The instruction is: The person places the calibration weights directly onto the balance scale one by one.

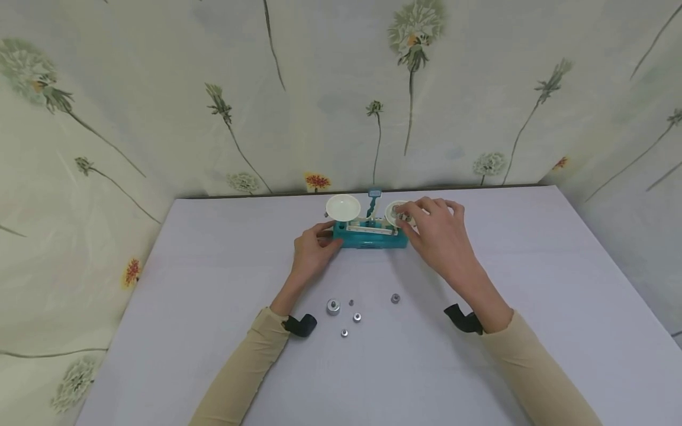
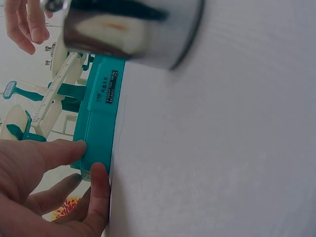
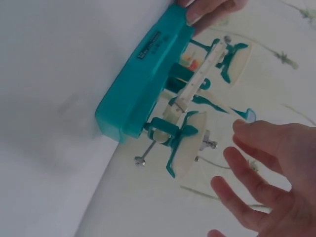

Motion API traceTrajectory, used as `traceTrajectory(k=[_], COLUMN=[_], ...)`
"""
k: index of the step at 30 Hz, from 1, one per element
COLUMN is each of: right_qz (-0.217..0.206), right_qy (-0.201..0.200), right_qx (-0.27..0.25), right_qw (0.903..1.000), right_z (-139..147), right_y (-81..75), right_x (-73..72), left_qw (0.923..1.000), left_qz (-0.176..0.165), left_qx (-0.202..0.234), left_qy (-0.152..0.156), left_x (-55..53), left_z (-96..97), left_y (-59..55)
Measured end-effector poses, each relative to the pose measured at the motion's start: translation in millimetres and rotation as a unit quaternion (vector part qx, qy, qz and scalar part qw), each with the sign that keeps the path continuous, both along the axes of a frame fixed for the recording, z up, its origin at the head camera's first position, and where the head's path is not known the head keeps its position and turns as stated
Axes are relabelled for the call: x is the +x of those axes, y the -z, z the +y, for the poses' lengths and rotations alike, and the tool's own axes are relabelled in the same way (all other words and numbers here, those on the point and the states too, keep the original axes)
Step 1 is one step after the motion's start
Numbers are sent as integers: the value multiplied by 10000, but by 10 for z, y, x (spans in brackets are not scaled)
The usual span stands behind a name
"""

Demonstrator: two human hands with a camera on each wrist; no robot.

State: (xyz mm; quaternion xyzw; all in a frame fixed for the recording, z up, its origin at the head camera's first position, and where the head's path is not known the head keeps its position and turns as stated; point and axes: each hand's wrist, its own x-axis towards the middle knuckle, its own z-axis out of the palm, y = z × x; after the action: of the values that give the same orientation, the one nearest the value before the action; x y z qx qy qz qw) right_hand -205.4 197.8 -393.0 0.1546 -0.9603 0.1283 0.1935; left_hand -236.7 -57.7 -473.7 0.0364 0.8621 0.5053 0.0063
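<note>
A teal balance scale (image 1: 370, 238) with two cream pans stands near the back of the table. My left hand (image 1: 314, 248) grips the left end of its base, thumb in front and fingers around the end, as the left wrist view also shows. Above the right pan (image 3: 190, 148) is my right hand (image 1: 439, 236), its fingers loosely bent and apart. Small metal weights (image 3: 207, 142) sit on that pan, and a gap shows between them and the fingertips in the right wrist view. The left pan (image 1: 343, 207) holds nothing.
Several metal weights are scattered in front of the scale, the largest weight (image 1: 333, 306) near my left wrist and a smaller weight (image 1: 395, 299) off to the right. A flower-patterned curtain (image 1: 330, 106) hangs behind the white table (image 1: 224, 260).
</note>
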Motion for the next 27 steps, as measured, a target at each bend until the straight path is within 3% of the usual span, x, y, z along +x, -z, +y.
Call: traceTrajectory(k=[13, 27], right_qz=[13, -519], right_qy=[-165, -329], right_qx=[119, 475], right_qw=[9998, 9970], right_z=[-11, -3], right_y=[-17, 155], right_x=[202, 447], left_qw=[10000, 9999], left_qz=[-40, -98], left_qx=[-13, 25], left_qy=[-2, 5], left_x=[6, 0], left_z=[10, 4], left_y=[-19, -10])
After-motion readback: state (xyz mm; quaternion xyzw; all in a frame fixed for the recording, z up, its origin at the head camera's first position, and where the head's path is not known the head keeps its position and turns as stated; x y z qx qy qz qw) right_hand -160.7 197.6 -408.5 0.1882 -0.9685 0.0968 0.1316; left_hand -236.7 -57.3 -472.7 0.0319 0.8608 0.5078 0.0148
